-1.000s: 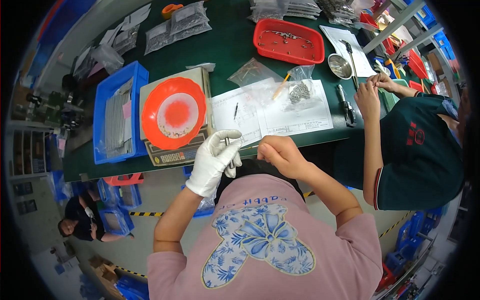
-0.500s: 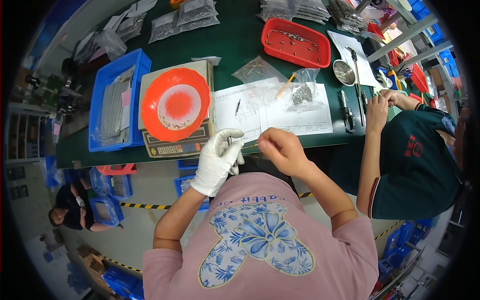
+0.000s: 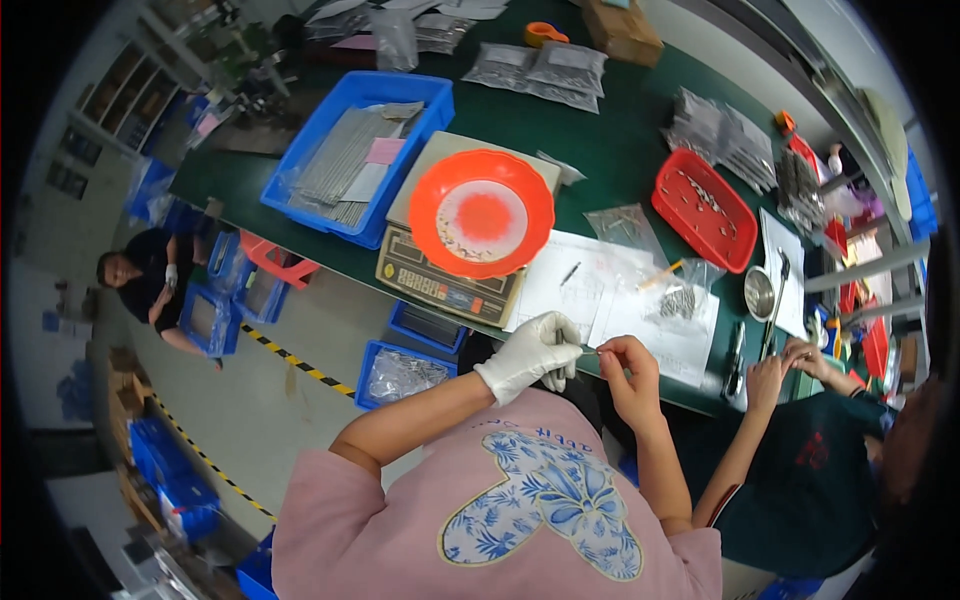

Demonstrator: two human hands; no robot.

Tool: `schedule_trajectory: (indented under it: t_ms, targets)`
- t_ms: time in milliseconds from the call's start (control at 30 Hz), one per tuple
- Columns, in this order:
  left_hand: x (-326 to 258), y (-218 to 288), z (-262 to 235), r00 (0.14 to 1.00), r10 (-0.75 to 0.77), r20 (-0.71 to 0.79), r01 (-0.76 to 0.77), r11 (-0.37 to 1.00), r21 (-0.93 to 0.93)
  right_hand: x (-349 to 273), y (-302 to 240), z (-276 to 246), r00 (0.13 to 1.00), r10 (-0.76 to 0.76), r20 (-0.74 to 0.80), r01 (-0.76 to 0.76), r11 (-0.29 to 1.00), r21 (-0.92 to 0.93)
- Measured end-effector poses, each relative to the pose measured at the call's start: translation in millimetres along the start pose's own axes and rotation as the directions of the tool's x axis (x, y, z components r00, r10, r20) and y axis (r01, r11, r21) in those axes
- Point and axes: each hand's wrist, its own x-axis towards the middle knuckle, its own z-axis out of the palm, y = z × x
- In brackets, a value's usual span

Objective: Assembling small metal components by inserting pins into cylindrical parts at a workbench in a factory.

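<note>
My left hand (image 3: 540, 355), in a white glove, is closed around small grey metal parts, mostly hidden by its fingers. Beside it my bare right hand (image 3: 632, 380) pinches the end of a thin rod-like piece (image 3: 590, 351), whose other end meets the gloved fingertips. Both hands are held in front of my body at the table's near edge. Just beyond them lie white drawing sheets (image 3: 560, 262), with a clear bag of small metal pins (image 3: 682, 303) on top. An orange-red dish (image 3: 425, 215) with small bits in it sits on a weighing scale (image 3: 440, 280).
A blue bin (image 3: 440, 100) of long bagged strips stands left of the scale. At the right are a red tray (image 3: 735, 255) with small metal pieces, a metal bowl (image 3: 758, 290) and a co-worker's hands (image 3: 780, 368). Blue crates (image 3: 372, 392) sit below the table.
The view has swung left, so the table things appear farther right. My right fingertips have come nearer the gloved hand, and less of the thin rod shows between them.
</note>
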Motion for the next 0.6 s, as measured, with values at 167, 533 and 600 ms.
schedule_trajectory:
  t_ms: [167,533,600]
  targets:
    - [-2,-5,0,0.966,-0.221,0.134,0.251,0.923,-0.290,-2,-9,-4,0.957,-0.289,-0.020,0.288,0.957,-0.031]
    - [2,-12,9,0.967,-0.244,0.065,0.238,0.967,0.092,-14,-3,-13,0.959,-0.282,0.030,0.283,0.954,-0.099]
    - [5,-19,9,0.979,-0.190,0.072,0.183,0.979,0.096,-18,-8,-17,0.972,-0.230,0.043,0.233,0.969,-0.077]
